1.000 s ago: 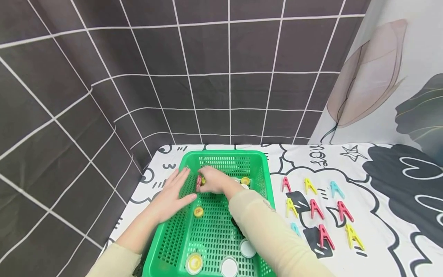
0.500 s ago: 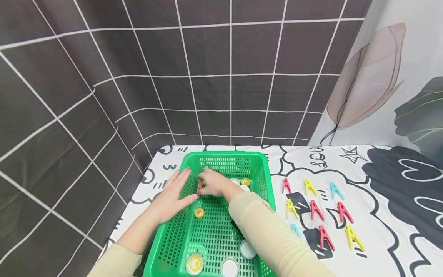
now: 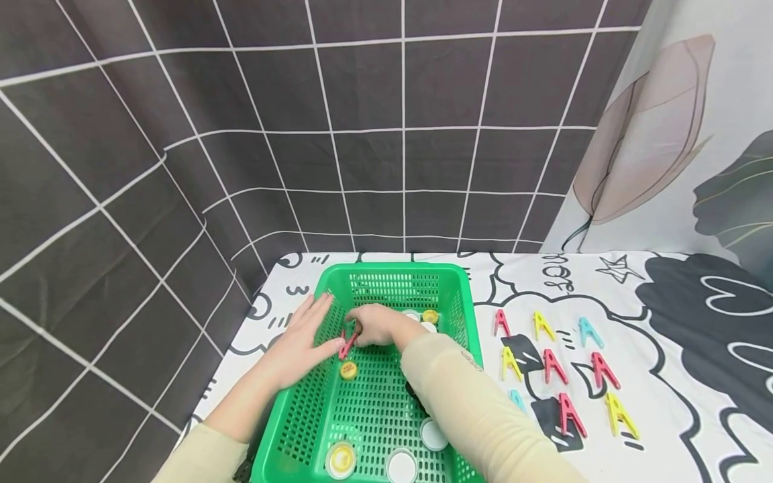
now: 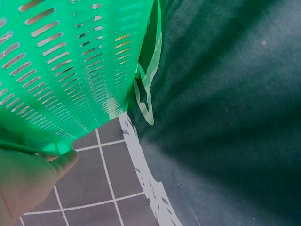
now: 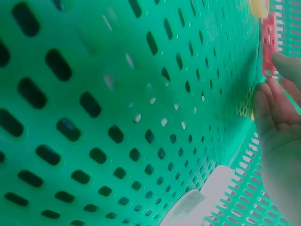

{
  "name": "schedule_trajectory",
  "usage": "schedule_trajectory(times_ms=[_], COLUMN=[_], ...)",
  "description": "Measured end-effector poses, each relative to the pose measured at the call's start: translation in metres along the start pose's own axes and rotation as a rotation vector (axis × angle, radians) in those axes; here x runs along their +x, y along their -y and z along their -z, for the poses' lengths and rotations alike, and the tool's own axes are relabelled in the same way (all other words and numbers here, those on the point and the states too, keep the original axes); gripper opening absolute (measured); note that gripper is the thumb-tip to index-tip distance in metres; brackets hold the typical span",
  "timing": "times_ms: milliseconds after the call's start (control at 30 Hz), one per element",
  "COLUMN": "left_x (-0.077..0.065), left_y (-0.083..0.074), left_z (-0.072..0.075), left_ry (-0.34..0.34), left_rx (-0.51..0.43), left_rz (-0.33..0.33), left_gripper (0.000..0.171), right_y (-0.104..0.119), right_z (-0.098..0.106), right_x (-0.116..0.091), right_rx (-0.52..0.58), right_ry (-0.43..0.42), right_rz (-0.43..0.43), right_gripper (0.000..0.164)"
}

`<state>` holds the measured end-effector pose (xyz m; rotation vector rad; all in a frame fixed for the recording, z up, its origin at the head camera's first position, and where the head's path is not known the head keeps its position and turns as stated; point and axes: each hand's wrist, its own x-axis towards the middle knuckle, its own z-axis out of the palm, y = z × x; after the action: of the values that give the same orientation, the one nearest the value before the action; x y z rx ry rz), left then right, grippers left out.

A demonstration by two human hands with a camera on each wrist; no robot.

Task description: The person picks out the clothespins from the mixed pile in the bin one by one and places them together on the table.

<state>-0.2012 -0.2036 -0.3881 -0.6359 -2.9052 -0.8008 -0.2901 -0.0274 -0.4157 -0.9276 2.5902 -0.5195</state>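
A green perforated plastic basket (image 3: 392, 266) stands on the patterned cloth. Inside it, near the left wall, my right hand (image 3: 377, 323) pinches a red clothespin (image 3: 346, 349) at one end between thumb and fingers. From the right wrist view, the clothespin (image 5: 268, 47) shows close to the basket floor, beside the thumb tip. My left hand (image 3: 298, 345) rests over the basket's left rim, fingers straight and thumb pointing inward. Just in front of the clothespin lies a round yellow cap (image 3: 348, 370) on the basket floor.
Several round lids lie in the basket, among them a white one (image 3: 401, 465), a yellow-centred one (image 3: 341, 460) and a small yellow cap (image 3: 430, 316). Right of the basket, red, yellow (image 3: 620, 414) and blue clothespins (image 3: 590, 331) lie in rows. A dark tiled-pattern curtain (image 3: 362, 161) hangs behind.
The red clothespin has swung from nearly upright along the wall to a slant, its free end now nearer the yellow cap. My right hand has shifted slightly; my left hand stays put.
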Motion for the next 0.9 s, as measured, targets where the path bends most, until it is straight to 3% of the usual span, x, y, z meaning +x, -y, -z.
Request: schedule_trajectory(times_ms=[333, 567, 900], left_x=[0.0, -0.002, -0.003], left_y=[0.001, 0.001, -0.001], left_z=[-0.001, 0.0, 0.001], left_ry=[0.0, 0.003, -0.004], left_rx=[0.008, -0.007, -0.008], left_rz=[-0.005, 0.01, 0.009], left_gripper=[0.08, 0.08, 0.078], right_y=[0.002, 0.004, 0.001], right_z=[-0.003, -0.008, 0.008], right_x=[-0.004, -0.002, -0.011], right_rx=[0.009, -0.025, 0.0], right_ry=[0.073, 0.092, 0.124], right_rz=[0.008, 0.03, -0.006], right_gripper=[0.046, 0.027, 0.021])
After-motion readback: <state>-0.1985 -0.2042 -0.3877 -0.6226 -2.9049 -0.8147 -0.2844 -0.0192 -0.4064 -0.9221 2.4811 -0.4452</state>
